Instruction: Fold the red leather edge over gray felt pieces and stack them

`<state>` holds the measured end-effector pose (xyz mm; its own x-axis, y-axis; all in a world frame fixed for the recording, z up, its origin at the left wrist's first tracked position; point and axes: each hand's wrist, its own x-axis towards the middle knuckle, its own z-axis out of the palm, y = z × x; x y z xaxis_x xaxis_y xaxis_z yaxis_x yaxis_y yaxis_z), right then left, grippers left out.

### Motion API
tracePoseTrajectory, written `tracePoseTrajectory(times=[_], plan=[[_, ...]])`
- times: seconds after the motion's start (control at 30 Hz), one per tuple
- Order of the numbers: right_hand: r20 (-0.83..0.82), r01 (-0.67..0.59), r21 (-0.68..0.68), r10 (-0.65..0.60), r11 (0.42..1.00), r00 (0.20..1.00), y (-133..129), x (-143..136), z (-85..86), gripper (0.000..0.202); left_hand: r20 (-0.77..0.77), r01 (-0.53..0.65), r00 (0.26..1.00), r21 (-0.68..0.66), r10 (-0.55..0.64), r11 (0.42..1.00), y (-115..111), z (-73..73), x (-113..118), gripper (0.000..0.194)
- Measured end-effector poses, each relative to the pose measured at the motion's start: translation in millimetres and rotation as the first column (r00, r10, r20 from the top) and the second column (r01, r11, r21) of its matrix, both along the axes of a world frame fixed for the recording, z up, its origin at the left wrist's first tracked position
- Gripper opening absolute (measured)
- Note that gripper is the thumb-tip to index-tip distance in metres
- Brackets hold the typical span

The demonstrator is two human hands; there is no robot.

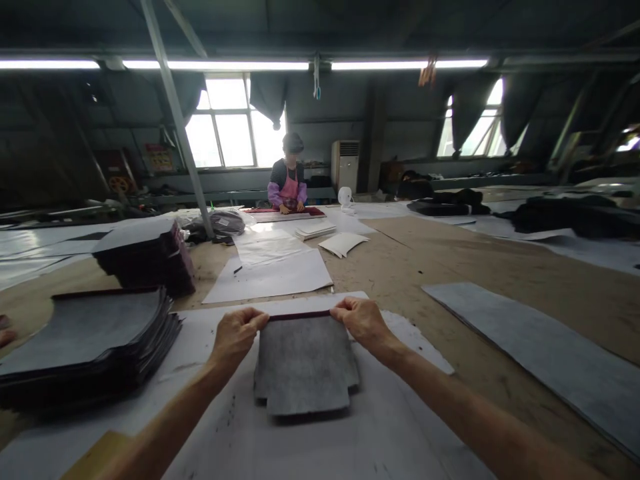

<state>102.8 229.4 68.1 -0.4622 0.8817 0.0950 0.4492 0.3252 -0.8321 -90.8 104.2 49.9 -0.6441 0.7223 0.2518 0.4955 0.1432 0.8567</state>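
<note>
Between my two hands is a grey cut fabric panel [306, 365] with a dark maroon strip along its far edge and notched lower corners. My left hand [239, 333] pinches the far left corner of it. At the far right corner, my right hand [364, 323] grips the same edge between thumb and fingers. The panel's near end hangs just over or rests on white paper [215, 427]; which of these I cannot tell. Left of my left hand lies a thick stack of similar grey panels [100, 327] with dark edges.
Behind that stack stands a taller pile of dark pieces [150, 257]. A long grey strip [540, 353] lies at right on the brown tabletop [450, 247]. Across the table, a person in a pink apron [289, 187] works with maroon cloth. A hand [6, 331] shows at the left edge.
</note>
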Motion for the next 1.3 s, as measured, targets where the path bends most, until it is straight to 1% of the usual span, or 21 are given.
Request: tracePoseTrajectory(times=[0.07,0.17,0.27,0.37,0.43,0.57,0.7,0.8,0.87,0.93,0.97,1.0,1.03,1.07,1.1,1.13,1.17,1.2,1.23,1.3], plan=[[0.075,0.067,0.102,-0.075,0.993,0.994,7,-8,-11.6,0.023,-0.071,-0.048,0.996,-0.016,0.046,0.999,16,-10.3,-2,0.023],[0.13,0.111,0.209,-0.14,0.972,0.982,9,-11,-23.4,0.022,-0.158,-0.098,0.983,-0.039,0.09,0.994,24,-19.0,-1,0.019],[0.144,0.133,0.242,-0.171,0.961,0.975,8,-11,-27.3,0.018,-0.209,-0.118,0.972,-0.058,0.103,0.991,22,-20.7,0,0.018],[0.124,0.164,0.255,-0.2,0.953,0.972,8,-12,-27.7,0.011,-0.237,-0.131,0.965,-0.068,0.111,0.989,20,-21.5,0,0.02],[0.113,0.179,0.26,-0.214,0.949,0.97,9,-12,-28.3,0.01,-0.247,-0.142,0.962,-0.075,0.12,0.987,20,-23.0,0,0.02],[0.126,0.169,0.238,-0.203,0.956,0.971,13,-14,-32.2,0.01,-0.264,-0.178,0.952,-0.07,0.153,0.982,26,-27.4,2,0.017],[0.135,0.124,0.251,-0.162,0.96,0.978,19,-15,-35.1,0.019,-0.274,-0.219,0.94,-0.026,0.203,0.975,32,-32.1,-2,0.017],[0.156,0.1,0.275,-0.147,0.956,0.977,20,-16,-34.1,0.023,-0.248,-0.232,0.944,-0.026,0.218,0.972,31,-32.2,-9,0.024],[0.173,0.086,0.298,-0.142,0.951,0.975,19,-15,-33.0,0.023,-0.239,-0.267,0.938,-0.041,0.25,0.963,27,-28.5,-10,0.033],[0.184,0.073,0.327,-0.139,0.942,0.973,19,-16,-32.8,0.022,-0.282,-0.295,0.919,-0.034,0.274,0.955,25,-22.8,-5,0.042],[0.188,0.068,0.342,-0.138,0.937,0.972,20,-16,-33.2,0.021,-0.324,-0.269,0.913,-0.022,0.247,0.963,25,-20.2,-1,0.042],[0.19,0.068,0.355,-0.143,0.933,0.971,20,-16,-34.0,0.021,-0.374,-0.198,0.911,-0.025,0.174,0.98,25,-18.6,4,0.043],[0.191,0.07,0.368,-0.149,0.927,0.97,21,-17,-34.9,0.019,-0.465,-0.105,0.882,-0.047,0.072,0.993,26,-18.3,10,0.046],[0.189,0.074,0.382,-0.156,0.921,0.97,21,-17,-35.8,0.018,-0.552,-0.013,0.833,-0.091,-0.04,0.996,28,-19.5,16,0.05],[0.184,0.076,0.395,-0.16,0.915,0.97,21,-17,-36.8,0.017,-0.627,0.069,0.763,-0.16,-0.155,0.985,29,-22.0,22,0.054],[0.177,0.077,0.407,-0.162,0.91,0.971,20,-16,-37.8,0.017,-0.683,0.124,0.684,-0.236,-0.255,0.964,31,-25.5,27,0.058],[0.17,0.076,0.416,-0.159,0.906,0.973,20,-16,-38.9,0.019,-0.715,0.149,0.616,-0.306,-0.331,0.94,32,-29.4,31,0.06],[0.164,0.072,0.42,-0.153,0.905,0.975,19,-16,-40.2,0.022,-0.725,0.155,0.572,-0.364,-0.384,0.918,34,-33.2,34,0.06],[0.162,0.063,0.419,-0.143,0.906,0.976,19,-16,-41.6,0.026,-0.729,0.148,0.538,-0.412,-0.423,0.899,35,-36.5,35,0.059],[0.176,0.032,0.401,-0.111,0.916,0.978,21,-18,-44.8,0.031,-0.742,0.113,0.487,-0.469,-0.46,0.876,38,-40.8,34,0.059]])
